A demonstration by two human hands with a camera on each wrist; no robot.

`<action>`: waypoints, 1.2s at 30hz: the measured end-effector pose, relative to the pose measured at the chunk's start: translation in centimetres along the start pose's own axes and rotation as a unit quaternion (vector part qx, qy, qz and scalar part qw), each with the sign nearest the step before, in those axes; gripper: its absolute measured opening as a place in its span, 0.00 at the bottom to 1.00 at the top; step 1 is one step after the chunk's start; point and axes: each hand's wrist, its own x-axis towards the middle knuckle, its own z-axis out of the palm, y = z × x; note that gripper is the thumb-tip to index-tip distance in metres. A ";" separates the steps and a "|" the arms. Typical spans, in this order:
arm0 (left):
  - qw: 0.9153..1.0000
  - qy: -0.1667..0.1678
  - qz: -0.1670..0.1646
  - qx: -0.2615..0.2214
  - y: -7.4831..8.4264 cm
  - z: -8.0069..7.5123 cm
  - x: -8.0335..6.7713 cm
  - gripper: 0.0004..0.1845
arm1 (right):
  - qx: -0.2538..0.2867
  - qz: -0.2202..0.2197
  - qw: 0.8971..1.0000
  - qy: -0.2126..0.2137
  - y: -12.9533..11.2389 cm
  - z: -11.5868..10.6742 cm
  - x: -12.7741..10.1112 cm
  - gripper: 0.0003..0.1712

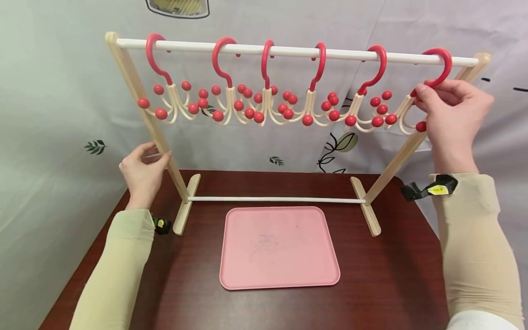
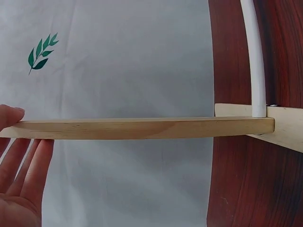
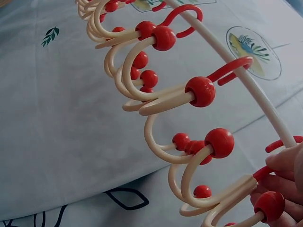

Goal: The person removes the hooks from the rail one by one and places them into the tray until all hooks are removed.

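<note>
My right hand point(image 1: 458, 114) pinches the neck of the rightmost hook hanger point(image 1: 447, 64), a cream piece with several curved prongs tipped with red balls and a red hook over the white top rod point(image 1: 284, 51). In the right wrist view, the thumb and fingers sit at the base of that red hook point(image 3: 261, 173). Farther left, my left hand point(image 1: 142, 174) holds the rack's left wooden post point(image 1: 156, 133). The left wrist view shows its thumb on one side of the post point(image 2: 142, 128) and its fingers on the other.
Several matching hangers point(image 1: 267, 64) hang along the rod to the left. A pink tray point(image 1: 280, 247) lies on the dark red-brown table point(image 1: 392, 284) before the rack's lower rod point(image 1: 276, 199). Wooden feet point(image 1: 367, 208) support the rack. Patterned cloth point(image 1: 247, 151) hangs behind.
</note>
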 end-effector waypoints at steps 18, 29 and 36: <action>1.000 -0.001 0.002 0.017 -0.1 0.6 0.2 0.22 | 0.061 -0.037 0.996 0.053 -2.8 -0.3 -1.0 0.20; 1.000 -0.011 0.006 0.003 -0.2 0.5 0.3 0.21 | 0.045 0.007 0.997 0.065 -3.0 -2.5 -1.9 0.30; 1.000 -0.008 0.007 0.008 -0.3 0.5 0.5 0.20 | -0.004 0.022 0.997 0.067 -2.6 -3.9 -3.2 0.33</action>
